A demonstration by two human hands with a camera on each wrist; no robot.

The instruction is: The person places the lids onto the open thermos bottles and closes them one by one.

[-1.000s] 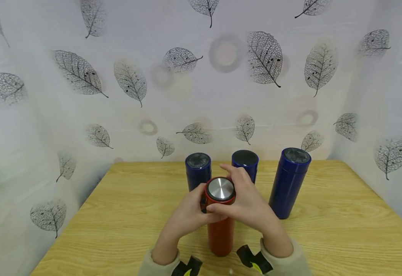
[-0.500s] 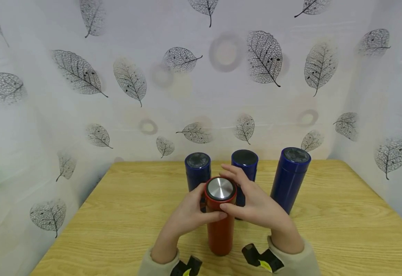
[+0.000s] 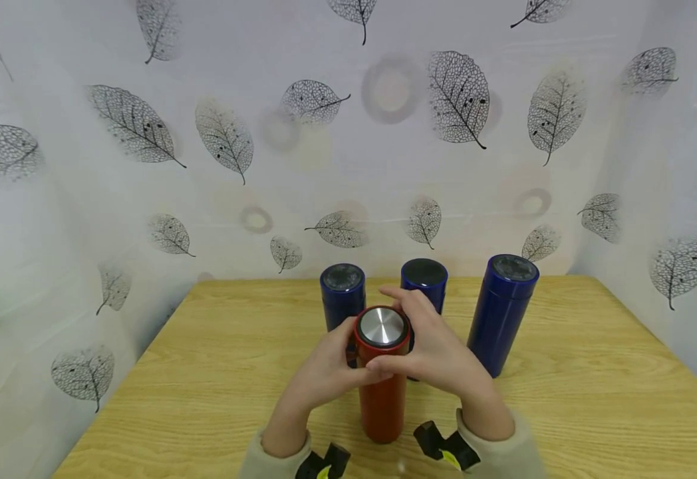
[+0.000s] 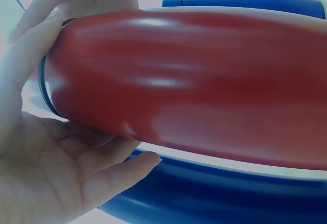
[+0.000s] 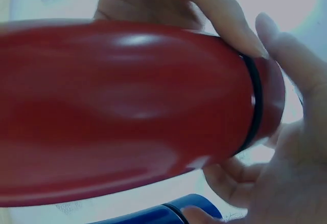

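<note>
A red thermos flask (image 3: 382,409) with a brushed silver top stands upright at the front middle of the wooden table. My left hand (image 3: 326,367) grips its upper body from the left, thumb across the front just under the lid. From the other side my right hand (image 3: 439,354) holds the lid (image 3: 382,327), its thumb in front and its fingers reaching behind. A dark seam ring (image 5: 255,96) between lid and body shows in the right wrist view. In the left wrist view, the left palm (image 4: 41,168) lies beside the flask's upper end.
Behind the red flask stand two dark blue flasks, a left one (image 3: 344,296) and a middle one (image 3: 425,278), both partly hidden. Another blue flask (image 3: 502,316) stands to the right. A leaf-patterned curtain (image 3: 253,219) hangs along the table's back edge (image 3: 253,282).
My right hand swings right around the lid, its thumb sliding right, then comes partway back left. The left hand and the red flask stay in place.
</note>
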